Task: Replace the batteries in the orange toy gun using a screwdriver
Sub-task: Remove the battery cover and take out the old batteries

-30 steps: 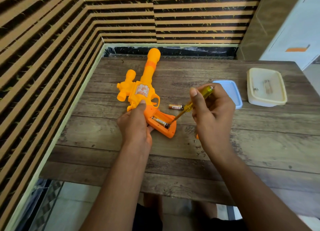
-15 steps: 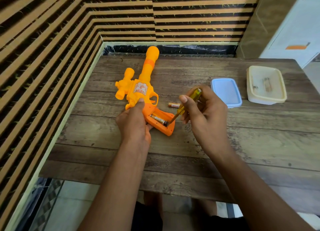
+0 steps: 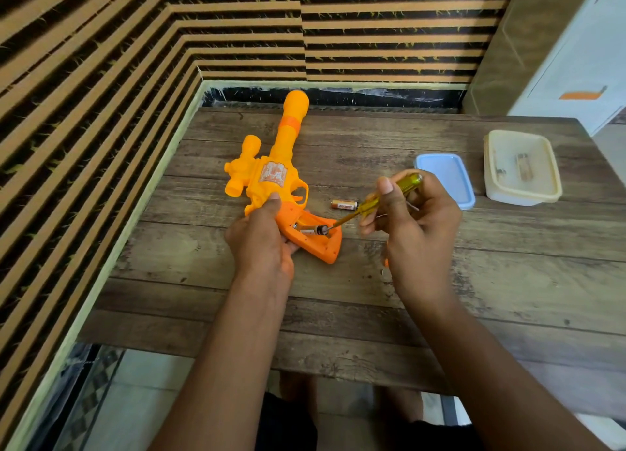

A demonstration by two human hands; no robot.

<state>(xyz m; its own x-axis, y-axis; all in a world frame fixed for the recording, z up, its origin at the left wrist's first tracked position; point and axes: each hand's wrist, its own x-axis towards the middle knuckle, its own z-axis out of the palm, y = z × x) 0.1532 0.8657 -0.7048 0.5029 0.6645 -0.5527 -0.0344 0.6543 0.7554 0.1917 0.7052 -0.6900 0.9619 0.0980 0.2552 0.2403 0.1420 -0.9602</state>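
Observation:
The orange toy gun (image 3: pixel 271 176) lies on the wooden table (image 3: pixel 508 281), barrel pointing away. My left hand (image 3: pixel 262 240) grips its handle, whose battery compartment is uncovered. One battery (image 3: pixel 311 231) sits in that compartment, tilted. My right hand (image 3: pixel 411 220) holds a yellow-handled screwdriver (image 3: pixel 376 200), and its tip touches the end of that battery. Another battery (image 3: pixel 345 204) lies loose on the table just right of the trigger guard.
A blue lid (image 3: pixel 445 179) lies behind my right hand. Farther right stands a cream plastic box (image 3: pixel 521 169) with small items inside. Striped walls close the table's left and far sides. A small orange piece (image 3: pixel 386 263) shows under my right wrist.
The battery in the compartment has lifted at one end under the screwdriver tip. My right hand has shifted slightly to the right, and my left hand has kept its grip on the gun.

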